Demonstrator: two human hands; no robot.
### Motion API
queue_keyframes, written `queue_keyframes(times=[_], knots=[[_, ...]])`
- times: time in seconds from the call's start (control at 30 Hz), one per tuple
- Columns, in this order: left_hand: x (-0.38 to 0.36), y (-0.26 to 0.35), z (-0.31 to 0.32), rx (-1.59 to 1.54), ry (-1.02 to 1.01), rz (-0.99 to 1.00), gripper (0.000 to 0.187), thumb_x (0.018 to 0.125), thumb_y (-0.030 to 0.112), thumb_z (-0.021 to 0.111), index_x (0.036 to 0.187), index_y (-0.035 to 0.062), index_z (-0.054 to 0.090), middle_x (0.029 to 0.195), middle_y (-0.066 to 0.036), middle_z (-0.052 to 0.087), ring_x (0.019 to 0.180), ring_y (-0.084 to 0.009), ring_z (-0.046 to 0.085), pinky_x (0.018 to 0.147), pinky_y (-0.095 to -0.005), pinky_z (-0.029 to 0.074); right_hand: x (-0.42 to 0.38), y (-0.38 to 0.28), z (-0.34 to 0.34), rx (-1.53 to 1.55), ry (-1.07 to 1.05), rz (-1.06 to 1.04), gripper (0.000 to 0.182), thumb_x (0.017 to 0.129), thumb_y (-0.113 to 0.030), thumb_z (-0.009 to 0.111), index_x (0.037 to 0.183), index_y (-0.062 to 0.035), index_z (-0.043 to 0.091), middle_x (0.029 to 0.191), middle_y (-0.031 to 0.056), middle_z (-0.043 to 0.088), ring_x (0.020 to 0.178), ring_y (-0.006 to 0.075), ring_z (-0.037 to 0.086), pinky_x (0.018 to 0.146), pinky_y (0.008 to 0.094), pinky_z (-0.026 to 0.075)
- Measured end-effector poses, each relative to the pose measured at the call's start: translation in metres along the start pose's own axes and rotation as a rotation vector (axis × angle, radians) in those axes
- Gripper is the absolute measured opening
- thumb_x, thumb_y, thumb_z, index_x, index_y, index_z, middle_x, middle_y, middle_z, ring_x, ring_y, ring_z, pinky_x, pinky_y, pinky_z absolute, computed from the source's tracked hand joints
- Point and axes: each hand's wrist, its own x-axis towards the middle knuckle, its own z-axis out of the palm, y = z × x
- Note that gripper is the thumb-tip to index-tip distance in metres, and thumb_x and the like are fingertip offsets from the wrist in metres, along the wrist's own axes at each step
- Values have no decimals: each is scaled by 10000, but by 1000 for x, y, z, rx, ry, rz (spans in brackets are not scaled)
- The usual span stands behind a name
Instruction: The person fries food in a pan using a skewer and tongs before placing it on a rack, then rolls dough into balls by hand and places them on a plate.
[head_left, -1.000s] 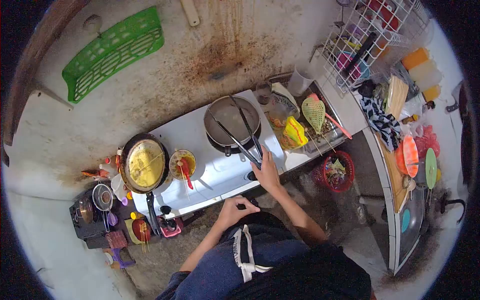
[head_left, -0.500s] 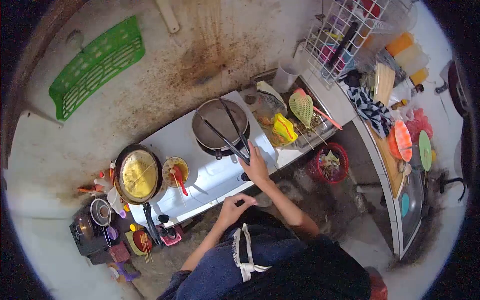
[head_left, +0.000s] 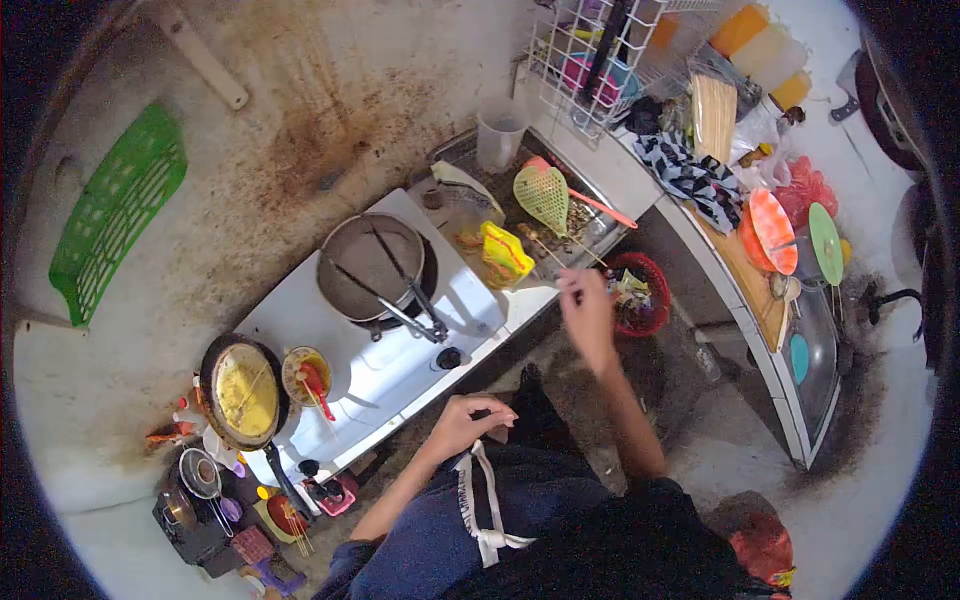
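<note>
From my end, the right hand [head_left: 588, 300] has its fingers bent down close to the outer ends of two skewers [head_left: 588, 251]; blur keeps me from telling whether it grips or touches one. The left hand [head_left: 465, 425], at its 7 o'clock, curls fingers toward thumb, contents unclear to me. The right hand covers part of the red basket [head_left: 655, 322] at its 3 o'clock. At its 9 o'clock, tongs [head_left: 390, 304] lie spread across the grey pot [head_left: 345, 245], tips toward 10–11. Both skewers run 10–4.

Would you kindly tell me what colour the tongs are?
The tongs are black, as seen in the head view.
</note>
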Motion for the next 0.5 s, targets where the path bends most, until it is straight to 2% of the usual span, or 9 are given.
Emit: queue_keyframes(times=[0.07,0.13,0.17,0.23,0.3,0.37,0.43,0.5], knots=[[16,-10,16,-13,19,6,138,814,111,565,747,5,623,725,-59,602,696,-123,556,692,-263,446,11,58,-13,-126,58,38,199,812,-168,536,919,-1,556,873,157,550,807,273,562,677,343,446],[34,-20,33,36,40,66,250,897,165,437,744,2,548,695,-42,566,683,-119,536,690,-270,439,25,113,-11,-318,126,60,217,827,-198,500,952,-28,549,875,173,543,821,333,534,741,403,429],[45,-23,42,27,59,75,250,897,165,437,744,2,548,695,-42,566,683,-119,536,690,-270,439,34,136,-6,-319,118,38,217,827,-198,500,952,-28,549,875,173,543,821,333,534,741,403,429],[66,-25,60,4,107,27,309,920,197,379,694,16,485,682,-41,552,685,-120,527,690,-269,430,48,181,6,-312,-239,149,300,872,-258,431,890,12,559,853,198,569,818,326,552,688,382,437],[87,-22,79,25,151,18,332,929,215,352,680,23,460,684,-47,555,698,-121,525,696,-260,422,57,217,24,108,-472,368,289,861,-243,402,956,-12,548,855,210,584,820,360,561,726,431,438],[109,-26,99,-70,249,10,338,914,228,396,691,-3,498,662,-45,552,658,-110,519,650,-248,417,60,230,32,47,-373,8,278,860,-224,388,944,-18,555,846,195,593,828,354,563,745,430,432],[126,-18,120,-72,328,8,343,910,237,412,685,-3,511,665,-42,553,671,-103,518,658,-242,412,67,243,36,12,-384,58,273,862,-215,378,925,-28,566,881,195,590,850,364,556,762,435,423],[136,-10,137,-13,402,9,335,902,246,431,711,-7,537,676,-36,555,684,-93,512,668,-235,407,66,250,35,161,-402,140,281,866,-218,364,948,-28,555,912,204,582,890,368,544,777,437,415]])
